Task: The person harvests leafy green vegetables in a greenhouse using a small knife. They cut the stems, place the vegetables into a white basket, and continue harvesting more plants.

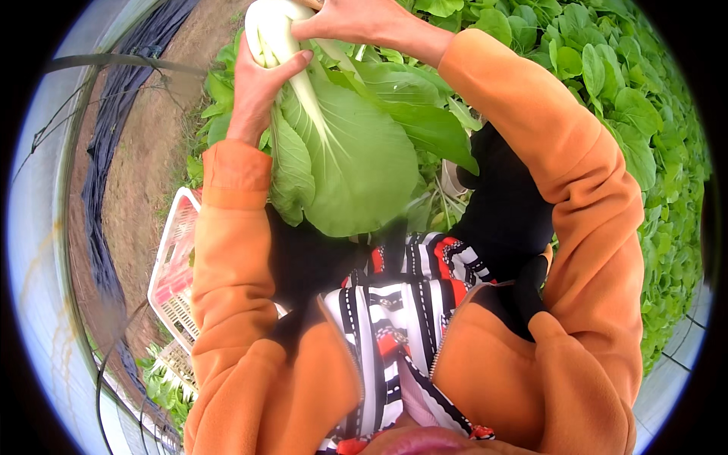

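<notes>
A large bok choy (355, 165) with a thick white base and broad green leaves hangs head-up before me, its leaves spreading down towards my lap. My left hand (259, 79) wraps around the white stalks, its thumb across their front. At the top edge, the thumb of my right hand (355, 23) presses against the side of the base. A tan, handle-like piece (310, 3) shows at that hand's fingers; the picture's edge cuts it off, so what it belongs to is hidden.
Dense leafy greens (620, 102) grow along the right side. A white and red plastic crate (170, 284) stands at my left, with cut greens (168, 381) near it. Beyond lie bare soil (136, 159), black sheeting (105, 170) and a translucent film wall (40, 227).
</notes>
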`<state>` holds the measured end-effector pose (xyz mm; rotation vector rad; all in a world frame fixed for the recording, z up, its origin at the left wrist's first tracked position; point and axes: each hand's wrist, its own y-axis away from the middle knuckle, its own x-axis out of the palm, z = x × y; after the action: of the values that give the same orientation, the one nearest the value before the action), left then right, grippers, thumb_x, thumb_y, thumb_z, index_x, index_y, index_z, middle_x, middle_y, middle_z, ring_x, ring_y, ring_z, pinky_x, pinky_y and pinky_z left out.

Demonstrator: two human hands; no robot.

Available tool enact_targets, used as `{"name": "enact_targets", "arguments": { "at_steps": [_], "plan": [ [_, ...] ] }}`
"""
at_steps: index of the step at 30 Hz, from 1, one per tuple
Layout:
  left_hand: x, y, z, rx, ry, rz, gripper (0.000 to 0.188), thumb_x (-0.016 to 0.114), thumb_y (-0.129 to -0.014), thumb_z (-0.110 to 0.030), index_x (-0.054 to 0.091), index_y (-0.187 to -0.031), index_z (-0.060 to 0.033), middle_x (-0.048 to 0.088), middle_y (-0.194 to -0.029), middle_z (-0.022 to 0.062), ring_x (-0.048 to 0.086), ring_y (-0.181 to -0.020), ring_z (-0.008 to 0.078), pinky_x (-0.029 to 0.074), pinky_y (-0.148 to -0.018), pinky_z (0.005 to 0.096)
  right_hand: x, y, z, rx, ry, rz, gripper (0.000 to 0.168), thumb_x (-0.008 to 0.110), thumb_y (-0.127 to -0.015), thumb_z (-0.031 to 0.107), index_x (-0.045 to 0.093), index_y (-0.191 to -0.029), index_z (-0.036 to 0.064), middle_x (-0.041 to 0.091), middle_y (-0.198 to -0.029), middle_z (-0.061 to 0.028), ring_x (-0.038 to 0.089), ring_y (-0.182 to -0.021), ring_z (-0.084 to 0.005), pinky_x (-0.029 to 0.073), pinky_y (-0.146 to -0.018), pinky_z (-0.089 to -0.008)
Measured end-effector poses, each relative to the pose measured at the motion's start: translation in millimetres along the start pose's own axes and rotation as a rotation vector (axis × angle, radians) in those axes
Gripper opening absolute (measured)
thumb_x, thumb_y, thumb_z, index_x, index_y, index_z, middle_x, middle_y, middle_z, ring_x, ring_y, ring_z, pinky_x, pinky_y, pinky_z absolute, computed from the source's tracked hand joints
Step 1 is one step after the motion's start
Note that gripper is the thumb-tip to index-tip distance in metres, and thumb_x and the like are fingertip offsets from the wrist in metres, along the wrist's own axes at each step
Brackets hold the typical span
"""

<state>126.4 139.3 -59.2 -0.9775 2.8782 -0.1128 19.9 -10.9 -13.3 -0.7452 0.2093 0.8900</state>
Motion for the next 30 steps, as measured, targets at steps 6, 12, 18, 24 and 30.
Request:
{"name": "enact_targets", "arguments": {
  "at_steps": [6, 12, 18, 24, 30],
  "plan": [
    [12, -1, 3, -0.139, -0.149, -0.113, 0.066, 0.080, -0.065, -0.012, 0.050, -0.124, 0.0006, 0.062, -0.104, 0.0065, 0.060, -0.090, 0.0148, 0.049, -0.079, 0.0287, 9, -4, -15, 0.079, 0.162, -0.068, 0.024, 0.063, -0.065, 0.016, 0.060, -0.082, -0.001, 0.062, -0.074, -0.0261, 0.061, -0.074, -0.0449, 0.048, -0.065, -0.0487],
    [6, -3, 7, -0.124, -0.126, -0.023, 0.058, 0.078, -0.069, -0.012, 0.051, -0.118, -0.0003, 0.061, -0.100, 0.0062, 0.060, -0.086, 0.0153, 0.051, -0.074, 0.0302, 7, -8, -30, 0.095, 0.087, 0.004, 0.019, 0.063, -0.065, 0.013, 0.061, -0.078, 0.000, 0.061, -0.065, -0.0189, 0.062, -0.063, -0.0332, 0.048, -0.059, -0.0418],
    [-13, 11, -5, -0.136, -0.032, 0.130, 0.062, 0.077, -0.067, -0.014, 0.049, -0.120, 0.0015, 0.060, -0.101, 0.0091, 0.060, -0.088, 0.0172, 0.051, -0.077, 0.0322, -29, -17, -15, 0.111, -0.050, 0.421, 0.014, 0.065, -0.066, 0.010, 0.056, -0.071, 0.001, 0.057, -0.058, -0.0072, 0.058, -0.056, -0.0131, 0.046, -0.052, -0.0288],
    [-4, 26, -10, -0.015, 0.668, 0.319, 0.069, 0.066, -0.069, -0.032, 0.043, -0.124, 0.0023, 0.056, -0.106, 0.0172, 0.059, -0.087, 0.0278, 0.051, -0.080, 0.0402, -40, -24, -26, 0.148, -0.555, 0.274, 0.010, 0.066, -0.074, 0.003, 0.059, -0.082, 0.001, 0.062, -0.069, -0.0047, 0.062, -0.062, -0.0106, 0.050, -0.057, -0.0240],
    [-34, 27, -28, 0.223, 0.683, 0.019, 0.088, 0.070, -0.067, -0.046, 0.034, -0.138, -0.0102, 0.051, -0.128, 0.0086, 0.056, -0.112, 0.0278, 0.040, -0.104, 0.0506, -35, -11, -22, 0.257, -0.358, 0.274, 0.041, 0.078, -0.077, 0.024, 0.065, -0.108, 0.001, 0.066, -0.084, -0.0023, 0.059, -0.083, -0.0094, 0.046, -0.074, -0.0237]
  ]
}}
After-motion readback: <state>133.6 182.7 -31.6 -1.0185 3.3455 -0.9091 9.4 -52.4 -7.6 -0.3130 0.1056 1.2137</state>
